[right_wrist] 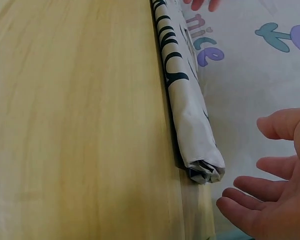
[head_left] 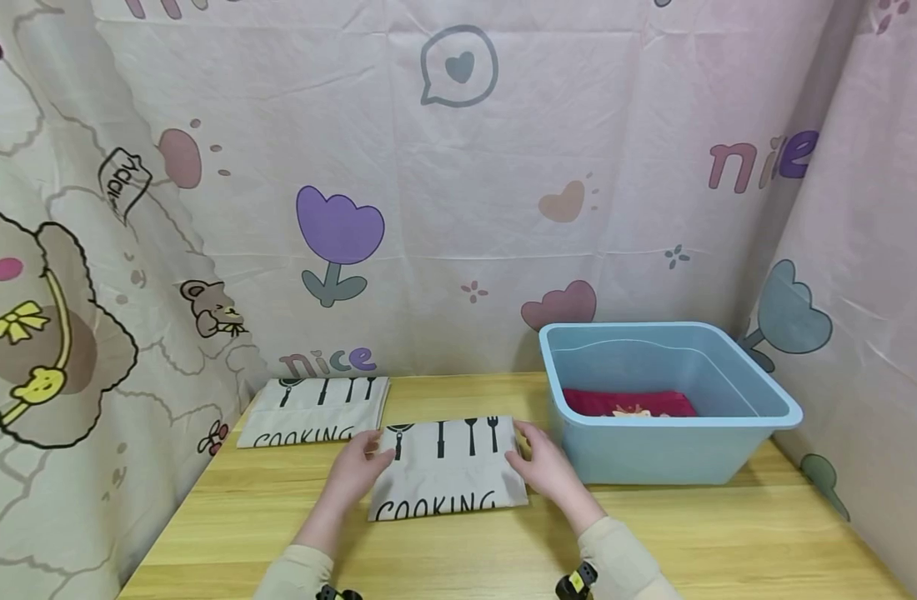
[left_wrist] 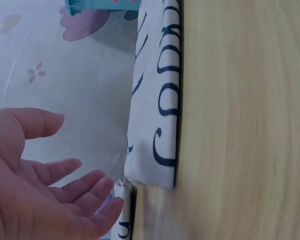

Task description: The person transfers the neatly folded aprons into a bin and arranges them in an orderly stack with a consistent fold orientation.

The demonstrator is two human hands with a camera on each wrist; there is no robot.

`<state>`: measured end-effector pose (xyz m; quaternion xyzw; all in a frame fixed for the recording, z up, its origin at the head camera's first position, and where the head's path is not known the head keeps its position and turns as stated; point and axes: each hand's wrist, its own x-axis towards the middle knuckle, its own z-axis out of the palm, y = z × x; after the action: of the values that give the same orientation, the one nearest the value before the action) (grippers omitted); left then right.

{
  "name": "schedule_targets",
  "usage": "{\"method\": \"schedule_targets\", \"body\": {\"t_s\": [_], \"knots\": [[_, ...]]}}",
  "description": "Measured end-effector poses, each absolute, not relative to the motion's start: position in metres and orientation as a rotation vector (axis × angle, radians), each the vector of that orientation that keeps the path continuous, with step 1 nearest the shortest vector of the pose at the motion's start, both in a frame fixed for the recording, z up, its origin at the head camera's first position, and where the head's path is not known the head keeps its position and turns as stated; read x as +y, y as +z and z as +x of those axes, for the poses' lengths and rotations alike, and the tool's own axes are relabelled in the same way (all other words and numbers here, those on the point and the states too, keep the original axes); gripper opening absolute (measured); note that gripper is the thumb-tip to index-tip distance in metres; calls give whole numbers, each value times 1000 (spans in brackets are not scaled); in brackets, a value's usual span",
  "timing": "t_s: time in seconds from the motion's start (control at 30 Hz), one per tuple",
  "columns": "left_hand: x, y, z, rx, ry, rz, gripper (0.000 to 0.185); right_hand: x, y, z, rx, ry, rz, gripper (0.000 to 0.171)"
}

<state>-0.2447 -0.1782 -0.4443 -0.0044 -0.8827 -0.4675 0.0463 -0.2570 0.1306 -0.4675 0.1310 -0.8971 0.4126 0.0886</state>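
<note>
A folded cloth (head_left: 447, 468) printed with utensils and the word COOKING lies flat on the wooden table (head_left: 729, 542), directly between the two hands. The left hand (head_left: 353, 471) sits at its left edge and the right hand (head_left: 544, 467) at its right edge, each with fingers relaxed and spread, neither curled around anything. From the head view the fingertips seem to touch or just overlap the cloth's side edges, while the left wrist view shows the left hand (left_wrist: 35, 185) with a gap to the folded cloth (left_wrist: 157, 100), and the right wrist view shows the right hand (right_wrist: 275, 180) just beside the thick folded end of the folded cloth (right_wrist: 195, 135), not gripping it; whether there is real contact I cannot tell. By its look the cloth is light, soft and limp, stacked in several layers, so it would likely sag or unfold if lifted from one corner; the two side edges, where the layers lie together, look like the sound places to take hold, with fingers slid beneath and thumbs on top. A second folded cloth (head_left: 313, 411) lies beyond the left hand, touching or nearly touching the first one's far left corner. A blue tub (head_left: 736, 454) stands just past the right hand, with a red cloth (head_left: 627, 402) in it.
</note>
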Motion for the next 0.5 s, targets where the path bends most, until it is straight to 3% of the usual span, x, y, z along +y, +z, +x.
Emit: {"method": "schedule_targets", "body": {"t_s": [0.5], "knots": [[-194,-449,-249,-2594,-1942,270,64,131,-469,-260,-2727,1423,280,55]]}}
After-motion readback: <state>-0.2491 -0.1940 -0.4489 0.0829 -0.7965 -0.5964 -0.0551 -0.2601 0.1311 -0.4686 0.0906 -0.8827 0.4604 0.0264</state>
